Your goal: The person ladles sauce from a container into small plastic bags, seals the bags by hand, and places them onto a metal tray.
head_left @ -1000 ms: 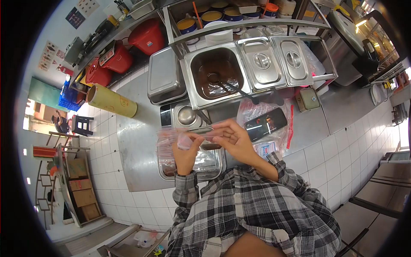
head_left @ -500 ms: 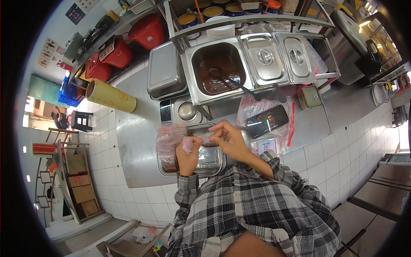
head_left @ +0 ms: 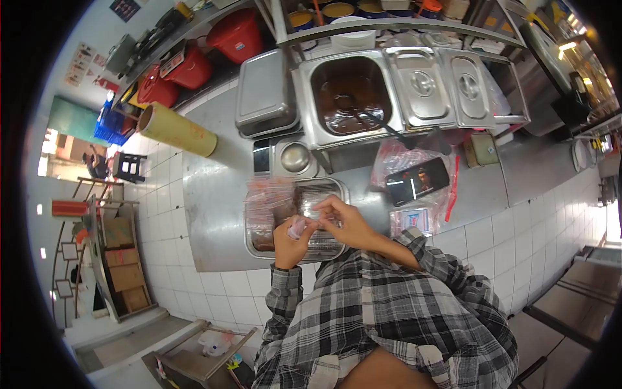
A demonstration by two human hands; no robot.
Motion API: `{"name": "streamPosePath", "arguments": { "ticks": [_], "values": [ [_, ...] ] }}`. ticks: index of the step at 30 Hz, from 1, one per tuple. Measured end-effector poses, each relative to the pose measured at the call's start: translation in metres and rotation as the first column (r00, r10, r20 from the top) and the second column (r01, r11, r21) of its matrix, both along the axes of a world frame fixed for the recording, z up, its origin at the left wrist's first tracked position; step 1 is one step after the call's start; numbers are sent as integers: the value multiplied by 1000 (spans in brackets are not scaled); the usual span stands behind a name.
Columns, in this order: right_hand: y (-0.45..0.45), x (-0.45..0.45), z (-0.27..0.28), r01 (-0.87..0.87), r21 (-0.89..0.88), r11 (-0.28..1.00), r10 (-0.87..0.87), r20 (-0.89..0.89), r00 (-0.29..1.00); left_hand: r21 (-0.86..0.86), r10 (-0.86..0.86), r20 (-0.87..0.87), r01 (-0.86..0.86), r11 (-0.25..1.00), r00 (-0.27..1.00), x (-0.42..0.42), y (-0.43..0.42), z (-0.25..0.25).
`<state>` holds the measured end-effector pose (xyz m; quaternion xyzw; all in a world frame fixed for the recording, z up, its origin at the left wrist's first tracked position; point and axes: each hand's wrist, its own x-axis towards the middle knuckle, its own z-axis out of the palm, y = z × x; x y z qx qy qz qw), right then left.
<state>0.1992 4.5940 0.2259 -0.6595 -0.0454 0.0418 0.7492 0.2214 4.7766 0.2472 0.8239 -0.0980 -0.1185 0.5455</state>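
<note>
My left hand (head_left: 291,244) is closed on a small clear plastic bag (head_left: 297,227) over the front of a metal tray. Thumb and fingertips of my right hand (head_left: 343,224) are pinched close beside it; whatever they hold is too small to name. Beneath both hands lies the tray (head_left: 345,192) with a wire rack in it. A stack of clear pinkish plastic bags (head_left: 269,200) covers the tray's left part. Behind the tray stands a scale (head_left: 262,155) with a round metal bowl (head_left: 296,157) on it.
A pan of dark brown sauce (head_left: 350,91) with a ladle stands behind, beside lidded pans (head_left: 422,87). To the right, a phone (head_left: 418,181) lies on plastic bags. A yellow roll (head_left: 178,131) and a closed metal container (head_left: 264,91) are at the left.
The view has shifted, so the counter sits further right and higher. My hands were apart half a second ago; their fingertips have now come together near the small bag.
</note>
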Motion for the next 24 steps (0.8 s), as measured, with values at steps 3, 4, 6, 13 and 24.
{"name": "streamPosePath", "arguments": {
  "ticks": [3,4,6,13,24],
  "values": [
    [0,-4,-3,-110,-91,990,100,-107,989,80,-101,-131,112,991,986,2,35,2],
    [7,-4,-6,-141,-106,984,131,-100,986,83,-126,-195,144,986,973,1,42,5],
    [19,-1,-13,-192,-145,971,181,-84,980,125,-41,-182,65,990,982,7,51,10],
    [74,53,-71,-25,-56,998,17,-122,992,426,274,27,-259,867,961,38,62,-23],
    [64,38,-51,80,-228,970,-70,53,996,586,-57,387,-198,786,920,70,60,-44]
  ]
}}
